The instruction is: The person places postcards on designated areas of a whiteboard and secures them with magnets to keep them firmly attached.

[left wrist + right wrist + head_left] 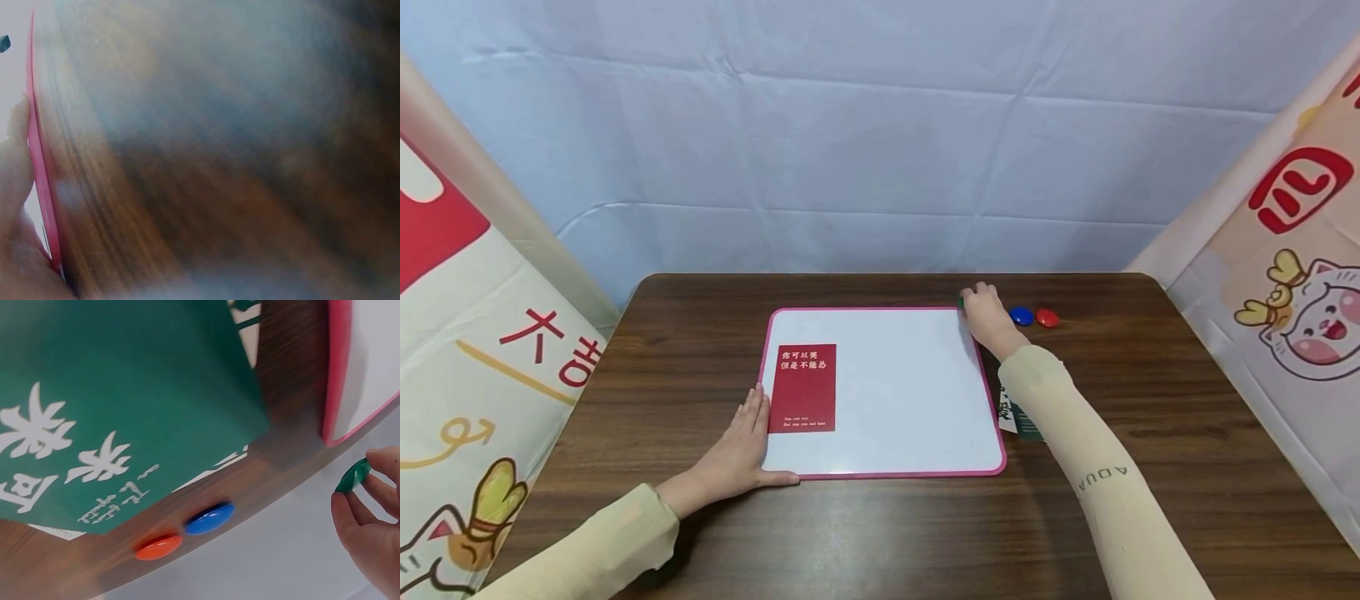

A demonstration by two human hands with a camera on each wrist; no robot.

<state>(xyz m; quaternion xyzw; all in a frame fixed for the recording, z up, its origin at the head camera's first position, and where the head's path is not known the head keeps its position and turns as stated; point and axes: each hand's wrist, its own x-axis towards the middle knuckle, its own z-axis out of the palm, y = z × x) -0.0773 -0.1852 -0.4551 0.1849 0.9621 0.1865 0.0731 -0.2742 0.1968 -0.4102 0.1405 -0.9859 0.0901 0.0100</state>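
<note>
A whiteboard [910, 392] with a pink frame lies flat on the table, a red card with white lettering [805, 387] on its left part. My left hand [737, 454] rests at the board's lower left corner, fingers extended along the left edge and thumb along the bottom edge. In the left wrist view, part of that hand [15, 169] overlaps the pink rim. Near the board's top right corner, my right hand [988, 321] pinches a round green button magnet [354, 475] between thumb and fingers, held above the table's far edge in the right wrist view.
A blue magnet [1022, 316] and a red magnet [1047, 317] lie side by side right of my right hand. Green and white cards [144, 406] are stacked right of the board, partly hidden by my right arm in the head view. A pale cloth [880, 150] hangs behind the table.
</note>
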